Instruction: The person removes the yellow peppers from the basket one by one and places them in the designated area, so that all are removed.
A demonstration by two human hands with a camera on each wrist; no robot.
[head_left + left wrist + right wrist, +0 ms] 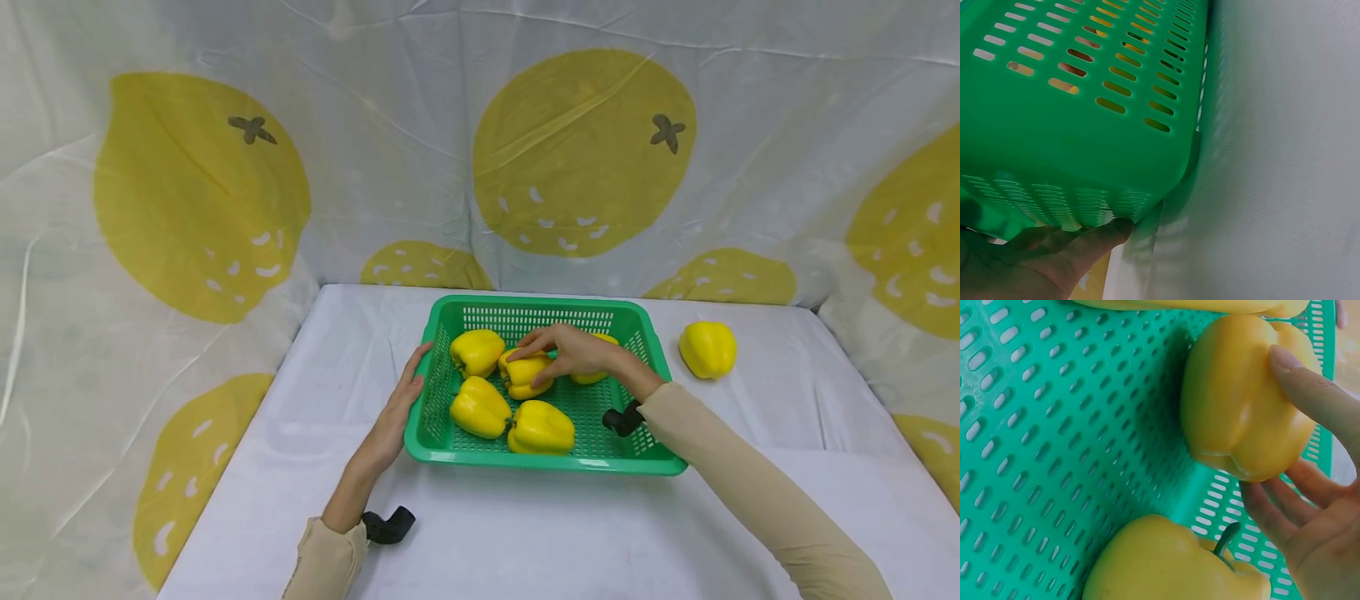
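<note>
A green plastic basket (547,467) with slotted walls holds several yellow bell peppers, among them one at the back left (477,352) and one at the front (542,428). My right hand (570,350) reaches in over the right side and grips a yellow bell pepper (1241,400) near the middle, thumb on one side and fingers on the other. Along the outside of the left wall lies my left hand (393,421), its extended fingers touching the basket. In the left wrist view that hand's fingers (1100,240) rest against the slotted green wall.
One more yellow bell pepper (707,349) lies on the white-covered table (525,533), right of the basket. Behind the right forearm, another pepper (597,367) is partly hidden inside the basket. A white curtain (382,150) printed with lemons hangs behind the table.
</note>
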